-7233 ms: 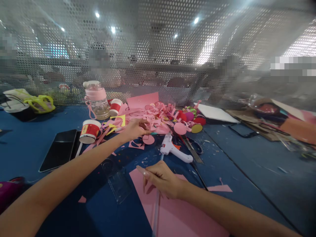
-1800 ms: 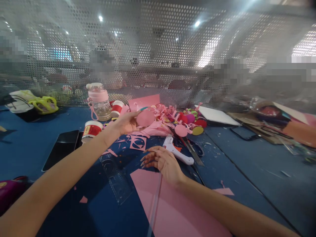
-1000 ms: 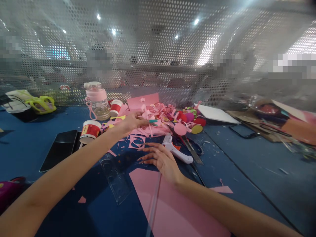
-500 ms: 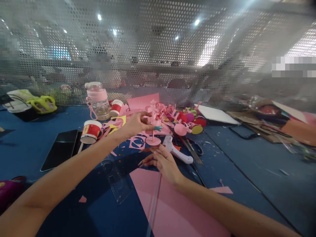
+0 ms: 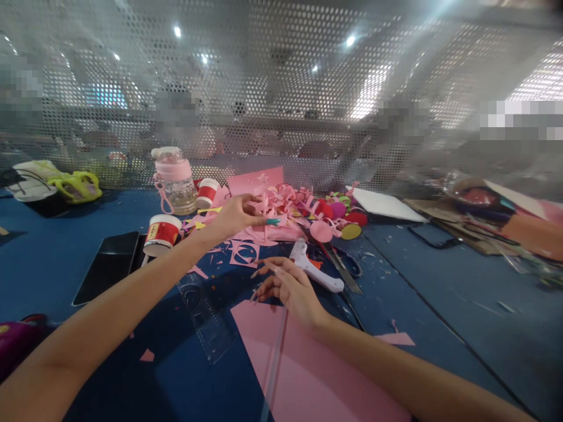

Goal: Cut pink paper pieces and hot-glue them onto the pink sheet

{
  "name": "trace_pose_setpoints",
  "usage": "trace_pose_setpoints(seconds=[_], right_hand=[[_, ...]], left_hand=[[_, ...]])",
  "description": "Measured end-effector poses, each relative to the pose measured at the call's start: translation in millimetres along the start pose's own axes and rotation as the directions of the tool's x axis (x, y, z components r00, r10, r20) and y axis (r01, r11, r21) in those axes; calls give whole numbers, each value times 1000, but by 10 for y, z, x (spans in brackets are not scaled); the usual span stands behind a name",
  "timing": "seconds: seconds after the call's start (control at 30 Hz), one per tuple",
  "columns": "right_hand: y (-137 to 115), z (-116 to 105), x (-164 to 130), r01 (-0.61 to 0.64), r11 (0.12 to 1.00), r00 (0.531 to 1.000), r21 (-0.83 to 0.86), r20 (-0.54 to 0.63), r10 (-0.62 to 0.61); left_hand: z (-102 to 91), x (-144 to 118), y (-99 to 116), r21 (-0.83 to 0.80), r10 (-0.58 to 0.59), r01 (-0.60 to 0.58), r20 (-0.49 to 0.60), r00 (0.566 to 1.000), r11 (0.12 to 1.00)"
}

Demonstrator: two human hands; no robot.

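Note:
My left hand (image 5: 240, 214) is closed around the stem of a pink paper stand (image 5: 265, 202), with a green-nailed finger stretched past it. The stand is upright, and its round base shows just below my fingers, in front of the pile of pink paper pieces (image 5: 288, 196). My right hand (image 5: 292, 290) hovers palm down with loosely bent, parted fingers and nothing in them. Beneath it lies a large pink paper sheet (image 5: 316, 369) with a clear glue stick (image 5: 276, 363) across it. A white glue gun (image 5: 316, 269) rests just beyond my right hand.
A clear ruler (image 5: 204, 319) lies on the blue table left of the pink sheet. Beyond my left forearm are a phone (image 5: 108, 261), two paper cups (image 5: 162, 234) and a pink-lidded bottle (image 5: 175, 181). Scissors (image 5: 345, 269) lie right of the glue gun. A perforated screen (image 5: 281, 88) stands behind.
My left hand has carried the pink paper stand slightly left and farther back, away from my right hand. My right hand has stayed nearly in place, its fingers now clear of the stand's base.

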State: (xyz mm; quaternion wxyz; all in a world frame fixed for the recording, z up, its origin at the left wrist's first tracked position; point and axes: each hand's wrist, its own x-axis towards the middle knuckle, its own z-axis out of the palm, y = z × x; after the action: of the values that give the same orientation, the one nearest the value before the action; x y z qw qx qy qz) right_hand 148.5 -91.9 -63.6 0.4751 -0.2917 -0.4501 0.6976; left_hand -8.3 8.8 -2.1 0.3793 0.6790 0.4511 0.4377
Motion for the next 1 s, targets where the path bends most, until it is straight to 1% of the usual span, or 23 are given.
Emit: trace_pose_setpoints(seconds=[0.13, 0.27, 0.43, 0.53, 0.7, 0.83, 0.93, 1.0], right_hand=[[5, -17, 29, -15, 994, 1000, 106, -4, 15], [-3, -20, 30, -13, 992, 1000, 126, 10, 12], [-14, 0, 12, 13, 996, 1000, 92, 16, -15], [-14, 5, 10, 27, 997, 999, 78, 22, -28], [-5, -1, 11, 38, 998, 999, 48, 5, -38], [5, -4, 6, 47, 998, 999, 44, 13, -48], [16, -15, 4, 37, 998, 999, 51, 20, -38], [25, -27, 4, 32, 997, 999, 68, 18, -33]], left_hand=[[30, -43, 35, -16, -21, 23, 117, 993, 1000], [65, -91, 95, -17, -36, 39, 156, 987, 999], [80, -93, 104, -26, -39, 43, 149, 988, 999], [78, -88, 93, 4, -39, 39, 138, 990, 999], [65, -89, 106, 36, -46, 41, 155, 987, 999], [62, -88, 117, 59, -52, 43, 154, 987, 997], [44, -75, 100, 46, -49, 42, 145, 988, 998], [21, -60, 78, 24, -30, 28, 119, 992, 999]])
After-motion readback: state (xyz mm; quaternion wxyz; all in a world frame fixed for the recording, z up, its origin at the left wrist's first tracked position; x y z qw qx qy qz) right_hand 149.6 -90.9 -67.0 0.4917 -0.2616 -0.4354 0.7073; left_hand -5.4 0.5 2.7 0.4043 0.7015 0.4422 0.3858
